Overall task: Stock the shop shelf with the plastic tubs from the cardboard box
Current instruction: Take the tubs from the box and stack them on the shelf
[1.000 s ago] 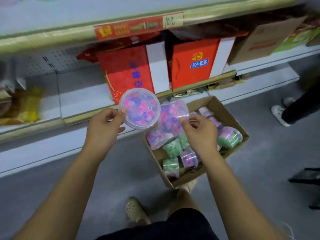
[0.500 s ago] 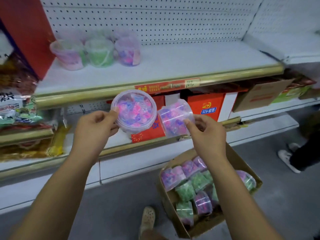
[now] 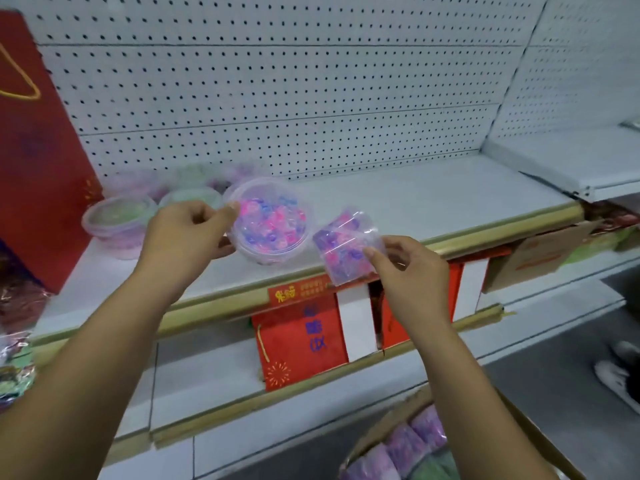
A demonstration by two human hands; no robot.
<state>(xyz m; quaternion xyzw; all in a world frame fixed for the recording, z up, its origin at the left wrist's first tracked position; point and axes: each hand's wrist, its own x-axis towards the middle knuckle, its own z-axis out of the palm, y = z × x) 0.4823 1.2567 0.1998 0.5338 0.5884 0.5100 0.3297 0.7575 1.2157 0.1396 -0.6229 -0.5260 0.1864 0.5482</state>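
Gripping one tub (image 3: pixel 270 221) each (image 3: pixel 348 249), left hand (image 3: pixel 185 233), right hand (image 3: pixel 407 268), above the shelf (image 3: pixel 433 202).

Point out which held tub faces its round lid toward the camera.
The tub held by the left hand: its round lid faces the camera. The other tub, in the right hand, shows its side wall.

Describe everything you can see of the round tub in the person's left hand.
The round tub is clear plastic with a clear lid, packed with small pink, blue and purple pieces. It is tilted so the lid faces the camera. The left hand pinches its left rim between thumb and fingers. It hangs over the white shelf, just right of the stocked tubs standing there. Whether its base touches the shelf cannot be told.
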